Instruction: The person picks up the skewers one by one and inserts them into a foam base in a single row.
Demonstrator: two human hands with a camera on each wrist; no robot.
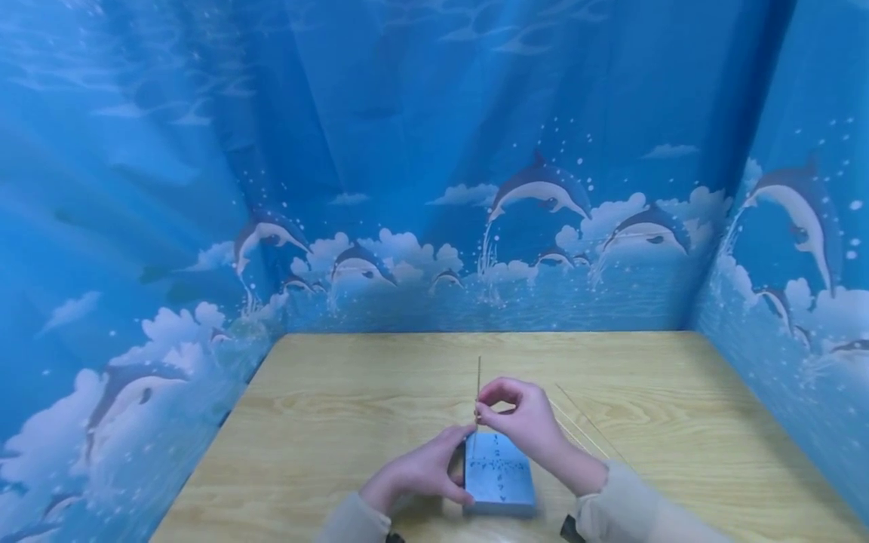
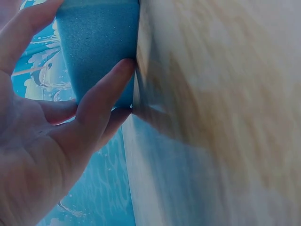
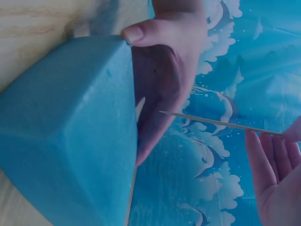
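Note:
A light blue foam block (image 1: 498, 490) with dark marks on its top lies on the wooden table. My left hand (image 1: 422, 466) grips its left side, thumb near the front corner and fingers toward the back. The left wrist view shows that hand (image 2: 51, 127) against the side of the block (image 2: 101, 47). Between thumb and fingertips, my right hand (image 1: 528, 424) pinches a thin wooden skewer (image 1: 478, 371), held upright over the block. In the right wrist view the pointed end of the skewer (image 3: 211, 121) is apart from the block (image 3: 99, 136).
Several thin sticks (image 1: 584, 430) lie on the table to the right, partly behind my right forearm. Blue curtains with dolphins (image 1: 407, 151) stand around the table (image 1: 305, 422) at the back and both sides.

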